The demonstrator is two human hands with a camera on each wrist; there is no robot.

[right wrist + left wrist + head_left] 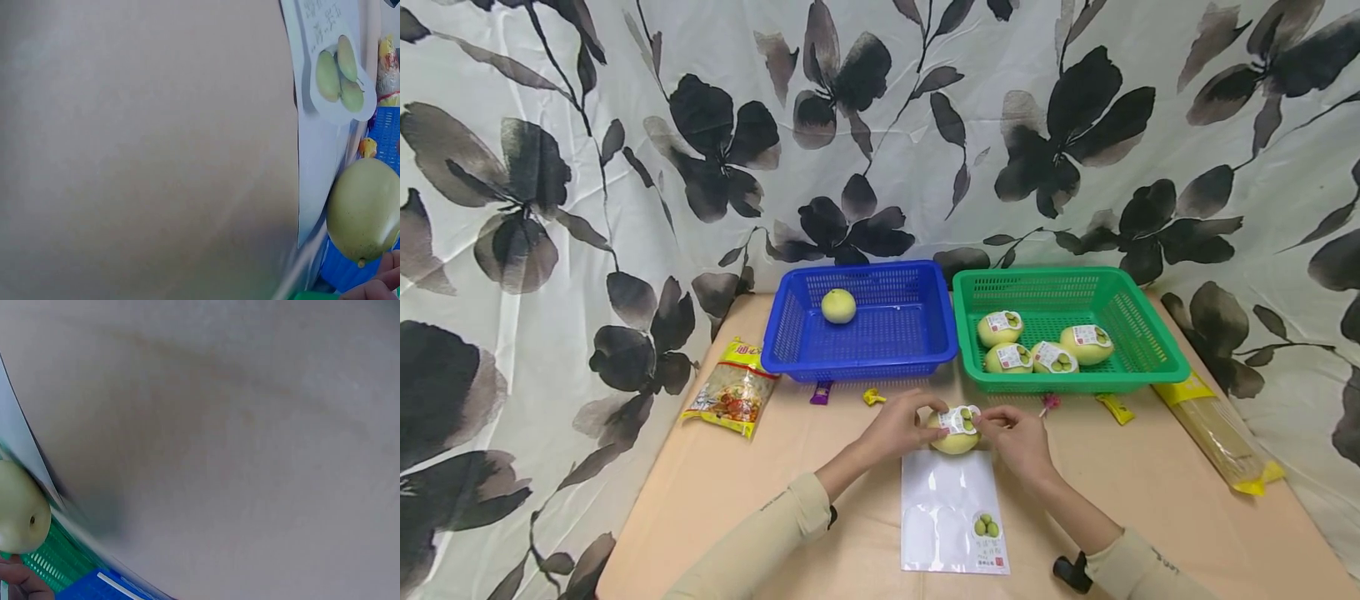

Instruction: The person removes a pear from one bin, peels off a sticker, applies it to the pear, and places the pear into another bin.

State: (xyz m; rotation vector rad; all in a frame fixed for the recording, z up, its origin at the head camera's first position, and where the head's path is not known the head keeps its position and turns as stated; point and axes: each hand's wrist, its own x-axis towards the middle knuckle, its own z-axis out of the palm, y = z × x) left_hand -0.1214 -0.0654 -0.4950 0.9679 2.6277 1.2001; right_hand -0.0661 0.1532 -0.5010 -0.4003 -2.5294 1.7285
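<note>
sticker going onto the fruit at the near edge of the worktop

from the head view i see my left hand (897,427) curled round the pale green fruit (953,438), steadying it from its 9 o'clock side. my right hand (1019,437) sits at the fruit's 3 o'clock, fingertips pinching the edge of the sticker (961,419) that lies across the top of the fruit. the fruit rests on the worktop (775,467), touching the far edge of the white sticker sheet (951,517), which has one sticker left at its near right corner.

beyond the hands, at 12 o'clock, stand two baskets side by side: the blue basket (857,360) at 11 o'clock with one bare fruit inside, the green basket (1075,379) at 1 o'clock with four labelled fruits. a snack packet (732,388) lies at 10 o'clock, a long noodle packet (1221,427) at 3 o'clock, and small wrapped sweets lie along the fronts of the baskets.

the wrist views show mostly worktop, with the fruit only at the frame edge, so they add little about the grip.

my judgement on doing this well: keep the left hand firm so the fruit cannot roll, lay the sticker down from one edge and smooth across the curve so it does not crease, and keep the picture facing up like those in the green basket.
</note>
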